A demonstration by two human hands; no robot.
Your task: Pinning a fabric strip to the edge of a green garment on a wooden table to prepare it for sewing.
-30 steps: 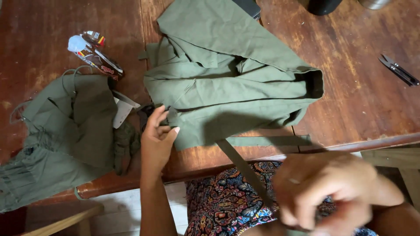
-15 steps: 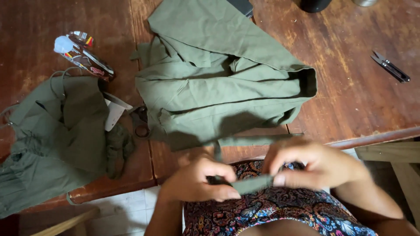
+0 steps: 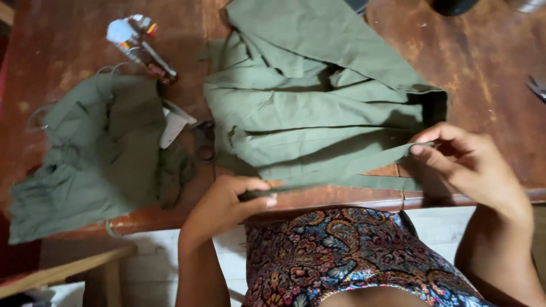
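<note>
A narrow olive green fabric strip (image 3: 341, 170) is stretched across the near edge of the wooden table (image 3: 489, 62). My left hand (image 3: 227, 204) pinches its left end at the table's front edge. My right hand (image 3: 466, 165) pinches its right end, raised slightly higher. Just behind the strip lies a folded pile of olive green cloth (image 3: 318, 96), which the strip partly overlaps.
A second olive green garment (image 3: 96, 153) lies at the left, hanging over the table edge. A small packet with metal tools (image 3: 139, 42) sits at the back left. Dark scissors (image 3: 203, 142) and a white scrap (image 3: 173, 128) lie between the cloths. A metal tool (image 3: 537, 88) is at the right edge.
Both hands have moved up from my lap to the table edge and apart, pulling the strip taut and flat along the front of the folded cloth.
</note>
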